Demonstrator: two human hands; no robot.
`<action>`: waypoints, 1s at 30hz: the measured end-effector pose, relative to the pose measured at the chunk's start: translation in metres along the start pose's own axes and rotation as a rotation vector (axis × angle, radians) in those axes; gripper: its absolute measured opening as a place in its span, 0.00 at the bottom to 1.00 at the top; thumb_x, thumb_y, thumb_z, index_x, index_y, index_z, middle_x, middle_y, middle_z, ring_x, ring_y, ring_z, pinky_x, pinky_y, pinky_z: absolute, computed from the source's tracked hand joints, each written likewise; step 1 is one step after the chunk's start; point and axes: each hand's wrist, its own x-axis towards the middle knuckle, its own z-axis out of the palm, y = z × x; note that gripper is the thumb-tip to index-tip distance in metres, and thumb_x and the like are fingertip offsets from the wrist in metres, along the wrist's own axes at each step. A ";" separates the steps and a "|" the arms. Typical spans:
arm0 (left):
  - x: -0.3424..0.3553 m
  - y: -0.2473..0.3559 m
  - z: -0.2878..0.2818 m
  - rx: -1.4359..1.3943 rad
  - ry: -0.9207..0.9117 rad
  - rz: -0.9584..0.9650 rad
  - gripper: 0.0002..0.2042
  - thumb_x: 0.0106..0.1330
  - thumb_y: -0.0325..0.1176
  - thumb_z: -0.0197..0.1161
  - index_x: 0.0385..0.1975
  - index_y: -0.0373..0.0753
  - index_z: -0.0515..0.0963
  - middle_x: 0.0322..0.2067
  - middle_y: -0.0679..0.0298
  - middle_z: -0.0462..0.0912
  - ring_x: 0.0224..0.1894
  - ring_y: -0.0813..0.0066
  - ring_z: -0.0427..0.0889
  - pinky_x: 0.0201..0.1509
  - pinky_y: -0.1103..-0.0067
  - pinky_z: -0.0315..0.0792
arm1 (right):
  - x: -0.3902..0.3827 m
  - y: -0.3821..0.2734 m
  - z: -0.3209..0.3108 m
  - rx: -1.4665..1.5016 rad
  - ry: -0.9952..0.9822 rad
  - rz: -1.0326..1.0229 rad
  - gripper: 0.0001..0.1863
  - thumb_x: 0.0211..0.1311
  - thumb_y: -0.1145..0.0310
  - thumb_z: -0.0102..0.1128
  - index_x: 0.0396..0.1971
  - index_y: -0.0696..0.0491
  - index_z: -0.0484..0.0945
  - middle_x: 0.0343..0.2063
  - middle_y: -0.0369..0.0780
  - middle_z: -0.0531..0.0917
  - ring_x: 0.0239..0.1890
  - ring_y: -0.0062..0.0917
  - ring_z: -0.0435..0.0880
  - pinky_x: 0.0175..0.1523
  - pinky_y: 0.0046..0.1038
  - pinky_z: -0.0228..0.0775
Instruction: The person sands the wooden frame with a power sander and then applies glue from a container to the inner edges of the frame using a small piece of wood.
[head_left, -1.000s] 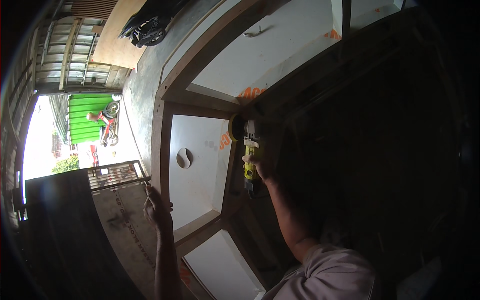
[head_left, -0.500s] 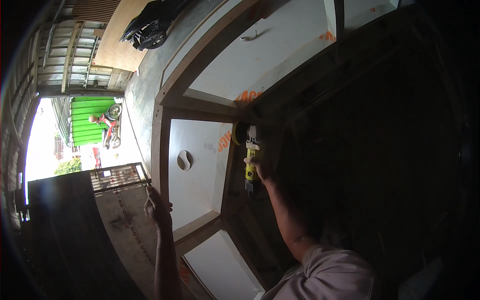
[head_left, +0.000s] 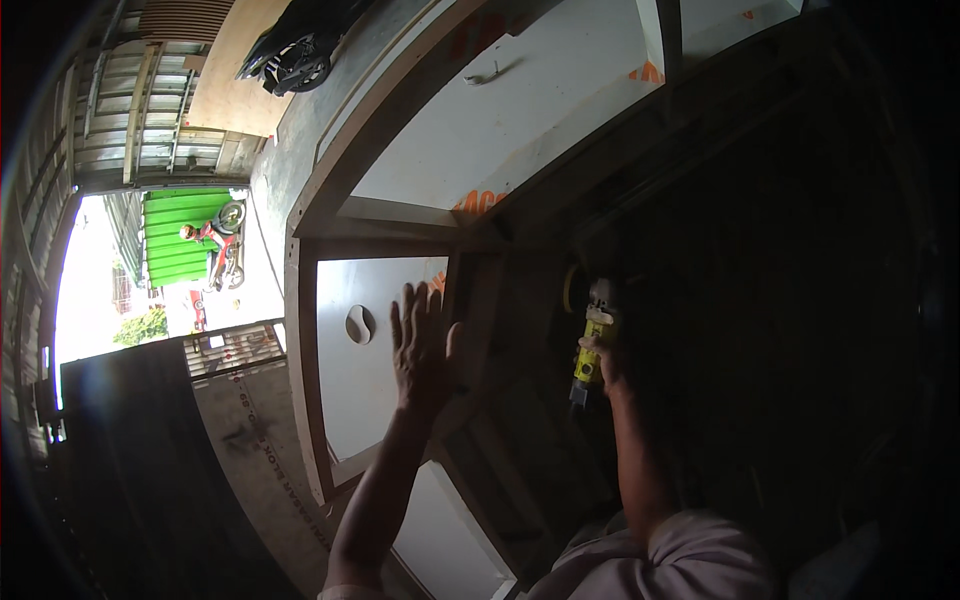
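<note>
My right hand point(head_left: 606, 362) grips a yellow power tool point(head_left: 596, 330), a grinder-like machine with a yellow-edged disc point(head_left: 569, 288) at its head, held over the dark area right of the wooden frame point(head_left: 301, 390). My left hand point(head_left: 423, 355) is raised with fingers spread and nothing in it, in front of the white panel point(head_left: 355, 405) in the frame's middle bay; I cannot tell whether it touches the panel. A small curved, light-coloured piece point(head_left: 361, 325) is on that panel. The upper bay point(head_left: 530, 120) has a white back with orange markings and a small hook-like fitting.
A dark motorbike point(head_left: 300, 55) stands by a plywood sheet point(head_left: 220, 90) at top left. Beyond the bright opening are a red motorbike point(head_left: 222, 240) and a green corrugated panel point(head_left: 170, 255). A dark board point(head_left: 120, 450) fills the lower left; the right side is deep shadow.
My left hand has left the frame's left edge, moved right and spread its fingers. My right hand has carried the tool right, away from the middle bay's edge.
</note>
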 end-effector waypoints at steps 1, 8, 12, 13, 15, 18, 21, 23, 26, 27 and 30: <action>0.012 -0.010 0.026 -0.023 -0.086 0.058 0.28 0.69 0.30 0.59 0.69 0.30 0.64 0.70 0.47 0.64 0.77 0.50 0.55 0.80 0.55 0.46 | -0.005 -0.008 -0.009 0.002 0.003 0.021 0.23 0.47 0.63 0.72 0.44 0.54 0.75 0.29 0.38 0.81 0.26 0.25 0.84 0.31 0.31 0.79; 0.054 -0.076 0.110 0.392 -0.309 0.330 0.36 0.67 0.34 0.61 0.73 0.30 0.57 0.76 0.51 0.53 0.78 0.58 0.53 0.82 0.65 0.49 | -0.019 -0.046 -0.082 -0.027 0.112 0.036 0.26 0.46 0.61 0.74 0.44 0.53 0.74 0.32 0.38 0.80 0.28 0.26 0.84 0.34 0.32 0.80; 0.058 -0.077 0.097 0.166 -0.347 0.239 0.35 0.66 0.31 0.58 0.74 0.33 0.56 0.75 0.50 0.56 0.78 0.58 0.52 0.81 0.64 0.47 | -0.013 -0.052 -0.092 -0.055 0.145 0.013 0.22 0.49 0.61 0.73 0.42 0.55 0.76 0.30 0.39 0.82 0.28 0.27 0.85 0.34 0.31 0.80; 0.059 -0.081 0.092 0.258 -0.326 0.320 0.35 0.66 0.30 0.58 0.74 0.34 0.56 0.74 0.50 0.57 0.77 0.56 0.54 0.81 0.65 0.49 | -0.012 -0.054 -0.090 -0.068 0.137 -0.005 0.21 0.50 0.61 0.72 0.41 0.55 0.77 0.30 0.39 0.82 0.28 0.27 0.85 0.34 0.31 0.80; 0.059 -0.085 0.084 0.316 -0.276 0.324 0.36 0.66 0.31 0.60 0.74 0.34 0.56 0.75 0.51 0.57 0.77 0.55 0.56 0.80 0.65 0.51 | -0.011 -0.062 -0.088 -0.073 0.112 0.017 0.20 0.51 0.61 0.72 0.40 0.54 0.77 0.30 0.39 0.82 0.28 0.26 0.85 0.34 0.31 0.80; 0.063 -0.077 0.052 0.143 -0.328 0.184 0.36 0.67 0.31 0.60 0.75 0.32 0.54 0.75 0.52 0.56 0.77 0.57 0.55 0.80 0.67 0.53 | -0.015 -0.077 -0.088 -0.104 0.107 0.034 0.21 0.50 0.56 0.72 0.39 0.53 0.78 0.31 0.38 0.82 0.31 0.24 0.85 0.35 0.30 0.80; 0.060 -0.085 0.020 -0.017 -0.383 0.075 0.34 0.69 0.30 0.56 0.74 0.28 0.53 0.76 0.52 0.52 0.79 0.62 0.49 0.82 0.66 0.48 | -0.014 -0.083 -0.071 -0.091 0.022 0.020 0.21 0.50 0.57 0.72 0.39 0.53 0.77 0.32 0.37 0.81 0.30 0.24 0.85 0.34 0.29 0.80; 0.057 -0.087 0.004 0.339 -0.337 0.263 0.34 0.69 0.30 0.55 0.74 0.29 0.54 0.77 0.51 0.49 0.80 0.63 0.45 0.82 0.67 0.45 | -0.017 -0.085 -0.062 -0.117 0.008 0.015 0.21 0.50 0.57 0.72 0.39 0.53 0.77 0.31 0.37 0.81 0.30 0.24 0.85 0.34 0.29 0.80; 0.051 -0.079 -0.012 0.657 -0.376 0.300 0.33 0.69 0.30 0.53 0.74 0.28 0.55 0.78 0.51 0.47 0.81 0.64 0.42 0.82 0.68 0.42 | -0.023 -0.091 -0.046 -0.135 -0.021 0.014 0.21 0.50 0.58 0.71 0.40 0.53 0.76 0.31 0.38 0.81 0.30 0.24 0.85 0.33 0.29 0.79; 0.047 -0.080 -0.015 0.659 -0.365 0.294 0.33 0.69 0.30 0.53 0.74 0.28 0.55 0.78 0.51 0.47 0.81 0.64 0.42 0.82 0.68 0.42 | -0.025 -0.093 -0.045 -0.129 -0.036 0.022 0.22 0.50 0.58 0.71 0.41 0.53 0.76 0.31 0.38 0.81 0.29 0.24 0.84 0.34 0.29 0.79; 0.039 -0.079 -0.025 0.642 -0.321 0.263 0.35 0.70 0.41 0.60 0.73 0.32 0.58 0.77 0.53 0.50 0.80 0.63 0.46 0.81 0.64 0.43 | -0.025 -0.091 -0.033 -0.129 -0.043 -0.030 0.21 0.50 0.60 0.71 0.41 0.54 0.75 0.30 0.39 0.81 0.28 0.25 0.85 0.34 0.30 0.80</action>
